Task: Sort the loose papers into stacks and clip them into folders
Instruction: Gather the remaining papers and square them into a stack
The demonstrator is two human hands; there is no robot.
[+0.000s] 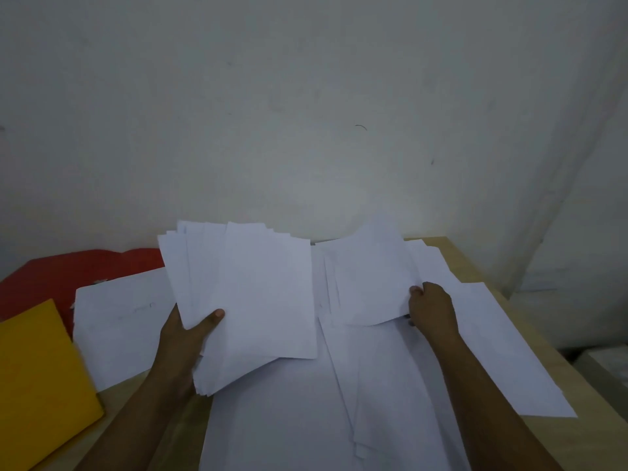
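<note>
White sheets everywhere on the wooden table (475, 263). Left hand (185, 338) grips a fanned stack of papers (251, 300), thumb on top, fingers under, held up off the table. Right hand (430, 309) pinches the edge of a few lifted sheets (370, 287) from the loose papers (339, 402) spread underneath. Hands well apart, each clamped on its own paper.

Red folder (61, 273) at far left w/ a separate sheet (119, 321) overlapping it; yellow folder (37, 375) nearer, left edge. Nothing clipped yet, I'd say.

Risk: left stack is badly fanned, so a looser thumb could let sheets slide out & mix w/ the unsorted pile. Right-hand sheets curl & could crease.

No legible writing or labels; faint marks only, unreadable.
</note>
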